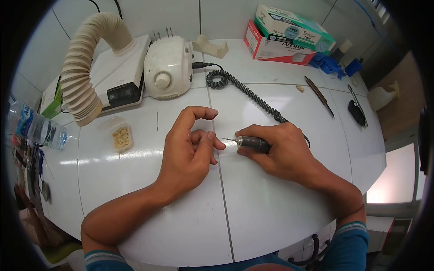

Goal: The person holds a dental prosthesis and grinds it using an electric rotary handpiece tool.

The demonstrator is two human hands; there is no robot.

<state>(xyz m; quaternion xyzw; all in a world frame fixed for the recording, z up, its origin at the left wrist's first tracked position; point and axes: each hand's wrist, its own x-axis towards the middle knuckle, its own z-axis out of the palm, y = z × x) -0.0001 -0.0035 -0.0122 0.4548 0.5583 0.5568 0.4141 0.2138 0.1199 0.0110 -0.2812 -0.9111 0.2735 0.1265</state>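
My right hand point(282, 147) is wrapped round a dark rotary handpiece point(254, 143). A thin bur point(229, 139) sticks out of its tip and points left toward my left hand point(187, 147). The left index finger is raised and stretched out, apart from the thumb, while the other fingers are loosely curled. Nothing shows between the left fingers. From the handpiece a coiled black cord point(253, 96) runs back to a white control unit point(167, 70) with a round knob and several burs standing on top.
Left of my hands are a small clear box of yellowish tooth-like pieces point(122, 138), a thin metal bur point(157, 121), a ribbed suction hose point(79, 74) and a water bottle point(43, 128). Face mask boxes point(289, 38), a carving tool point(319, 96) and a black-handled tool point(356, 112) lie rightward.
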